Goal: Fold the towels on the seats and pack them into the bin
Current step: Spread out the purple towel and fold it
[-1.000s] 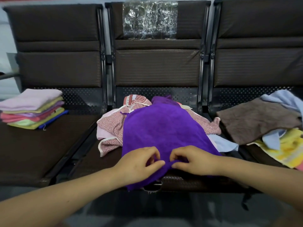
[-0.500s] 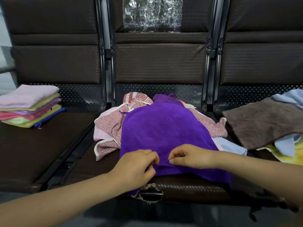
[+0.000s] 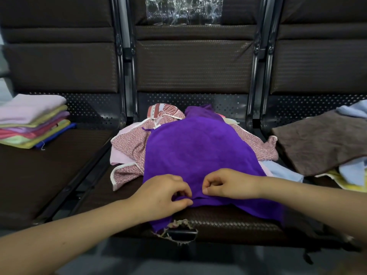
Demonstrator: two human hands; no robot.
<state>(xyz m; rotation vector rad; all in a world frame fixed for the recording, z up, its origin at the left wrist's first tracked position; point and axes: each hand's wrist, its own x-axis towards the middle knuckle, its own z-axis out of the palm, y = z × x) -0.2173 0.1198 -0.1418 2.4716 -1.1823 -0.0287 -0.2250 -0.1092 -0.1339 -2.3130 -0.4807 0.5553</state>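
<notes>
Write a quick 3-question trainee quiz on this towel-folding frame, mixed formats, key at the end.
1. True or false: the left hand and the right hand both pinch the near edge of the purple towel.
2. Multiple choice: the stack of folded towels sits on
A. the middle seat
B. the left seat
C. the floor
3. Fill in: on the right seat, the towel lying on top of the pile is ____ in colour.

Key
1. True.
2. B.
3. Brown; the brown towel lies over light blue and yellow ones.
</notes>
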